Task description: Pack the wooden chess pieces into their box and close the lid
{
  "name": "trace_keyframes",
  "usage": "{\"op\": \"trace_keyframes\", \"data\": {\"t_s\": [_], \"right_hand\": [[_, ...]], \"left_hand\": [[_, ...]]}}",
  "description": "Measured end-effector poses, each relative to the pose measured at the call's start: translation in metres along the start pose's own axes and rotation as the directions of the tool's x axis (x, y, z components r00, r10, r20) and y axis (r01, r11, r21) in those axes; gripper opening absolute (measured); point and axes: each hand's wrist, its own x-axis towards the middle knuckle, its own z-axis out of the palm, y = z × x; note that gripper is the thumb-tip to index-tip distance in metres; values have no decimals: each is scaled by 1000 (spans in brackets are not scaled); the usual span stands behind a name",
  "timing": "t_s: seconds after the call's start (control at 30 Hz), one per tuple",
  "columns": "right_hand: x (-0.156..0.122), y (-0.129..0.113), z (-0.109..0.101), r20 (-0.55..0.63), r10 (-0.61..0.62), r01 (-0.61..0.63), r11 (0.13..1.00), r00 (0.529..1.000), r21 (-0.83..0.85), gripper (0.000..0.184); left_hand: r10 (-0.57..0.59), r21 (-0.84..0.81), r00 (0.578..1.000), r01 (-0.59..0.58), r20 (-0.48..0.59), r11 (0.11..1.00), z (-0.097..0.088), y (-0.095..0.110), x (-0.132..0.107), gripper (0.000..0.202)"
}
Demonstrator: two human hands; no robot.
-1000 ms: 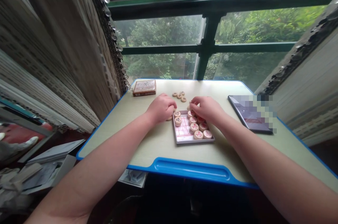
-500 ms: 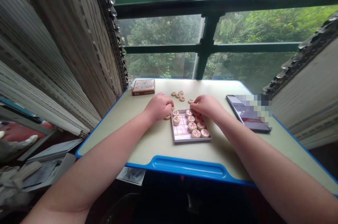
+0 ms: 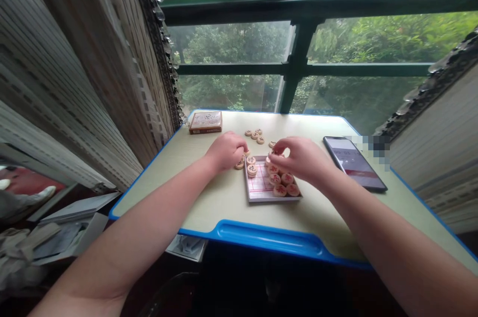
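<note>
A small square chess tray [image 3: 258, 192] with red grid lines lies mid-table, holding several round wooden chess pieces [image 3: 283, 183] with red and dark characters. My left hand [image 3: 226, 150] is curled shut beside the tray's far left corner, its fingers over pieces at the tray's edge; what it grips is hidden. My right hand [image 3: 300, 158] hovers above the tray's far right part with fingers pinched together around a piece. More loose pieces [image 3: 255, 135] lie on the table [image 3: 209, 202] beyond the tray.
A brown chess box [image 3: 205, 122] sits at the table's far left corner. A dark phone [image 3: 354, 162] lies to the right. The table has a blue rim with a groove at the front. Bamboo blinds hang on both sides, and a green-framed window stands behind.
My right hand has lifted a little off the pieces in the tray, fingers pinched. My left hand has stayed at the tray's left corner. The view shifted slightly.
</note>
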Motion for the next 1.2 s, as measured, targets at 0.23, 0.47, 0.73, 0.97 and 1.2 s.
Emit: {"op": "trace_keyframes", "data": {"t_s": [0.23, 0.47, 0.73, 0.97, 1.2], "right_hand": [[-27, -33, 10, 157, -287, 312, 935, 945, -169, 17], [-26, -33, 16, 236, -293, 343, 916, 927, -209, 18], [-27, -34, 12, 259, -307, 362, 910, 916, -201, 17], [-26, -30, 15, 263, -344, 391, 907, 901, -154, 13], [-25, -27, 19, 244, -393, 435, 888, 887, -149, 11]], "left_hand": [[26, 16, 999, -26, 26, 1000, 1, -2, 0, 30], [58, 18, 997, -59, 54, 998, 3, -1, 0, 30], [36, 17, 998, -37, 56, 999, 4, -1, 0, 30], [49, 22, 997, -50, 57, 999, 3, 0, 0, 29], [-15, -21, 999, 16, 49, 1000, 0, 2, 0, 31]]}}
